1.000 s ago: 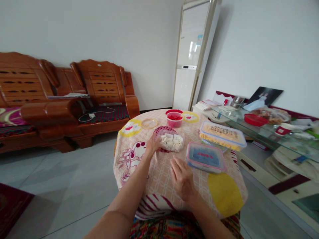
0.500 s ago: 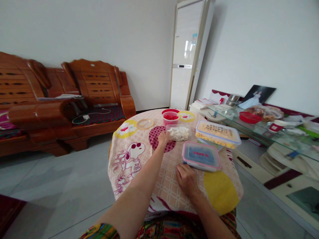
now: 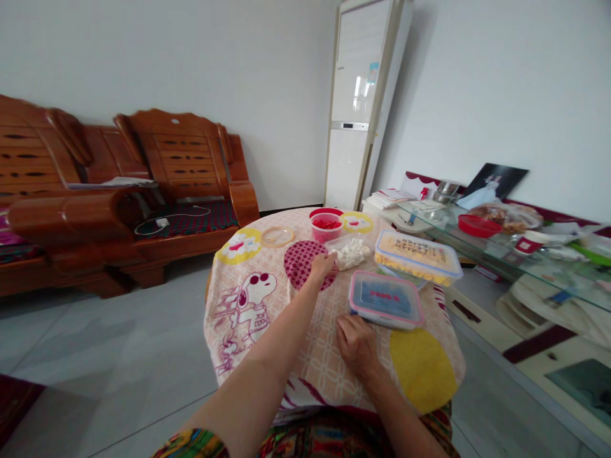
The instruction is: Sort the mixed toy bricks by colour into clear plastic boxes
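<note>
My left hand [image 3: 323, 265] reaches across the round table and grips the near-left end of a clear plastic container [image 3: 338, 244] that holds white pieces [image 3: 354, 252]. The container lies turned at a slant. Close to the front edge, my right hand [image 3: 356, 340] rests on the tablecloth [image 3: 312, 340] with its fingers curled; whether anything is under them is hidden. Just beyond it is a lidded box with a pink rim and blue contents [image 3: 386, 298]. A blue-rimmed box with yellow contents [image 3: 415, 256] stands behind that, on top of another clear container.
A tub of red pieces [image 3: 326, 226] stands at the table's far side, with a round clear lid [image 3: 277, 236] to its left. Wooden chairs [image 3: 181, 159] are on the left. A cluttered glass-topped cabinet [image 3: 477, 245] runs along the right, and a tall white air conditioner [image 3: 356, 108] stands behind.
My left hand has moved slightly right, and the container of white pieces has swung round to a slant and shifted right. My right hand has stayed in place.
</note>
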A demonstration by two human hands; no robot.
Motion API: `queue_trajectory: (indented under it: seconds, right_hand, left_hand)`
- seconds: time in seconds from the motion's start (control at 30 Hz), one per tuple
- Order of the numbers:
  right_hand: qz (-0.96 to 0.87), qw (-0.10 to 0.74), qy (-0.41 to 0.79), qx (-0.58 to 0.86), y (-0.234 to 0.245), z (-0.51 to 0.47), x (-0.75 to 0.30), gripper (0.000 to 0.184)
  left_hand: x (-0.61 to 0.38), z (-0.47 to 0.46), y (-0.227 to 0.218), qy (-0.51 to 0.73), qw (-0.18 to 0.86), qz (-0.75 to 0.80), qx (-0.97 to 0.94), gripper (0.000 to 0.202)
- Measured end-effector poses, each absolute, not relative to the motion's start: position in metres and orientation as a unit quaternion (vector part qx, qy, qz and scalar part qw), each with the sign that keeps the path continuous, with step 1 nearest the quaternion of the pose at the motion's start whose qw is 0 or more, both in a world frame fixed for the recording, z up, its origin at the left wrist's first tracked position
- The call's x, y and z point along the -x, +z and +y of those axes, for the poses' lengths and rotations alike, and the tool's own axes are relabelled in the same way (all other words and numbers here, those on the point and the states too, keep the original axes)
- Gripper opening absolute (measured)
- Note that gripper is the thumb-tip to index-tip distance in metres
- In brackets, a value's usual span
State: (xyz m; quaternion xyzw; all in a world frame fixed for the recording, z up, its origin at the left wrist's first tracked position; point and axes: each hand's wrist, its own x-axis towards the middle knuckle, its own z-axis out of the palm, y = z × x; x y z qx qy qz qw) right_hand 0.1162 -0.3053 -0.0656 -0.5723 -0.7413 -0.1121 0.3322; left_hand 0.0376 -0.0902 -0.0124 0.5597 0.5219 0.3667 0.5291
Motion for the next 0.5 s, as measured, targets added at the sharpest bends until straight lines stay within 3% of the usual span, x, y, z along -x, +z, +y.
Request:
queue_trajectory:
  seconds: [0.17, 0.3, 0.43, 0.5]
  right_hand:
    - [-0.739, 0.336, -0.120, 0.571, -0.065, -0.305, -0.116, 0.023]
    - [-0.739, 0.346, -0.136, 0.562, -0.066, -0.304, -0.116, 0.023]
    - [-0.738, 0.351, -0.150, 0.556, -0.065, -0.304, -0.117, 0.024]
    - [-0.737, 0.354, -0.149, 0.556, -0.065, -0.304, -0.117, 0.023]
  left_hand:
    - [-0.055, -0.090, -0.011, 0.377, 0.647, 0.433, -0.503, 0.037]
    - [-0.072, -0.086, -0.013, 0.355, 0.681, 0.380, -0.516, 0.055]
    - [-0.075, -0.079, -0.012, 0.338, 0.615, 0.409, -0.583, 0.056]
    - [-0.065, -0.074, -0.010, 0.348, 0.533, 0.445, -0.630, 0.049]
